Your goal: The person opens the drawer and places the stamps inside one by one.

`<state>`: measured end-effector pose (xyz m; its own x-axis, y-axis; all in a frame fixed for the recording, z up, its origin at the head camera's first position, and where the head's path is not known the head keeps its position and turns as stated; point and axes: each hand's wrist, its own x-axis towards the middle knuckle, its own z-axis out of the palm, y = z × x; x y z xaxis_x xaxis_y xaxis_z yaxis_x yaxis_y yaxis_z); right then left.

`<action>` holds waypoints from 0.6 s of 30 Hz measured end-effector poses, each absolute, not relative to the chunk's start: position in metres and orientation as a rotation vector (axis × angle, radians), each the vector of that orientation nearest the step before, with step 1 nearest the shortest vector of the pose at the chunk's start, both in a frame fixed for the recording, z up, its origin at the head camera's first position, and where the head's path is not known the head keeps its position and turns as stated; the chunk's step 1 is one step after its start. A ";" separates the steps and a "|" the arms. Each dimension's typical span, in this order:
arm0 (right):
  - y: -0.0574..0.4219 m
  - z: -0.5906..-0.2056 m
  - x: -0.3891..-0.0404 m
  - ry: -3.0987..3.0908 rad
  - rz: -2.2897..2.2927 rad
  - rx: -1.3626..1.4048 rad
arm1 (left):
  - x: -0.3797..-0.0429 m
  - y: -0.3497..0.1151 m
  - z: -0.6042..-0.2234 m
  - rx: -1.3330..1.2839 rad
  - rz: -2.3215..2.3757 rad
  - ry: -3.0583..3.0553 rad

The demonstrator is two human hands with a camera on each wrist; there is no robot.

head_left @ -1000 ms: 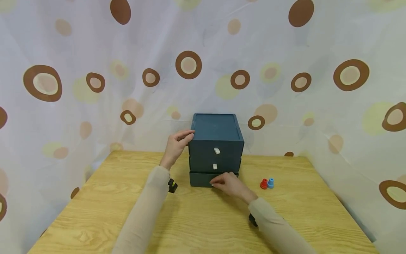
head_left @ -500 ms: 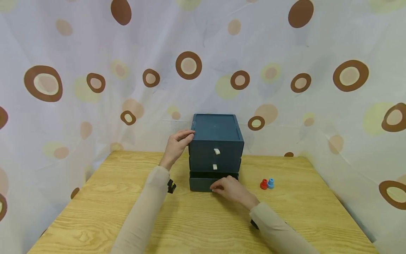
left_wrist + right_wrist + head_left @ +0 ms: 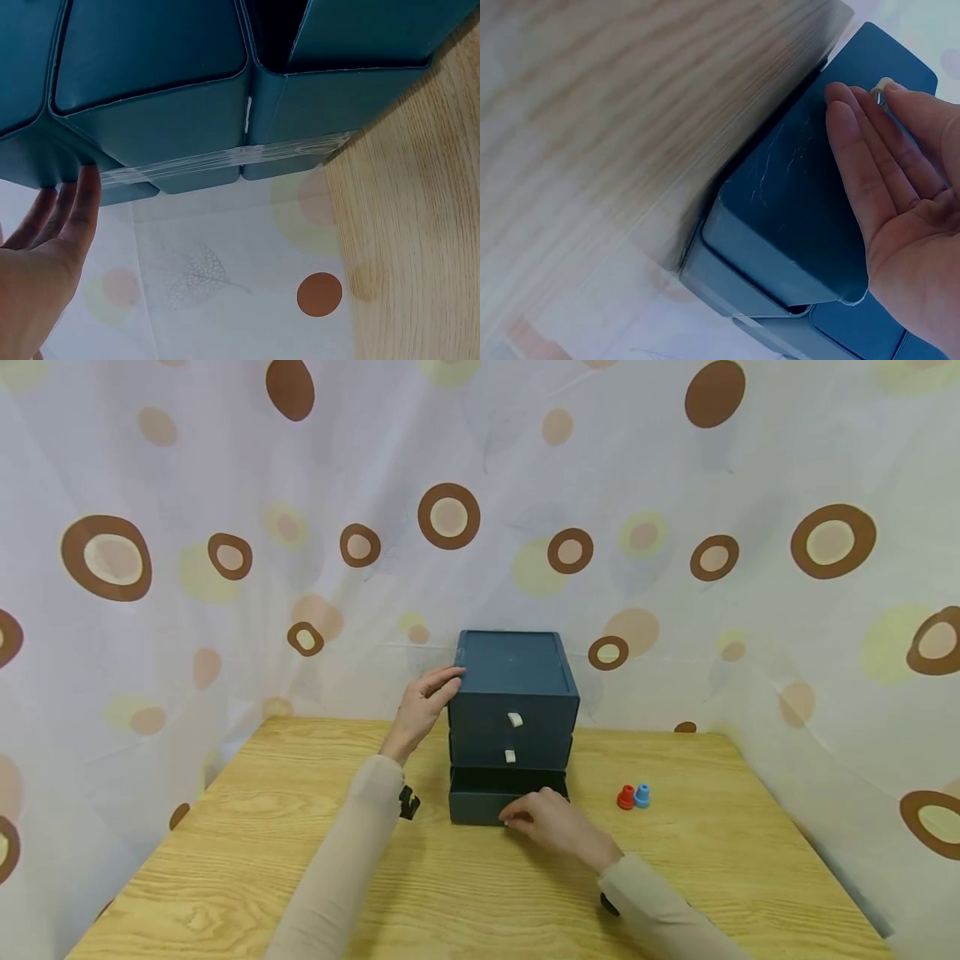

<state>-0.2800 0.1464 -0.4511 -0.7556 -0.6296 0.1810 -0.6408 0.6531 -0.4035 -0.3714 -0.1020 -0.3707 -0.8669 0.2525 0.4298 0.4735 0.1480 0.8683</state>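
Observation:
A dark blue drawer cabinet (image 3: 513,664) of three tiers stands on the table against the curtain. Its bottom drawer (image 3: 472,808) is pulled out part way, and the dark inside shows. My right hand (image 3: 557,827) pinches that drawer's small white knob (image 3: 883,84) between thumb and fingers. At the cabinet's upper left edge, my left hand (image 3: 420,710) touches the side with extended fingers; in the left wrist view these fingertips (image 3: 88,176) rest on the wall. The upper two drawers are closed, each with a white knob (image 3: 515,719) on its front.
To the cabinet's right, a red cone-like piece (image 3: 626,798) and a light blue one (image 3: 642,797) stand side by side on the wooden table (image 3: 300,827). Clear tape (image 3: 225,159) runs along the cabinet's side. A patterned curtain (image 3: 480,585) hangs behind.
The bottom drawer has slid out toward me, widening its opening, as my right hand moved back with the knob. My left hand has stayed on the cabinet.

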 end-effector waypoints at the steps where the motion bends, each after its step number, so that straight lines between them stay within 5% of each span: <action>1: 0.146 -0.450 -0.279 -2.833 0.706 1.086 | -0.373 -0.102 -0.372 -0.718 -1.790 -2.234; 18: 0.144 -0.449 -0.258 -2.862 0.759 1.153 | -0.374 -0.097 -0.377 -0.656 -1.652 -2.235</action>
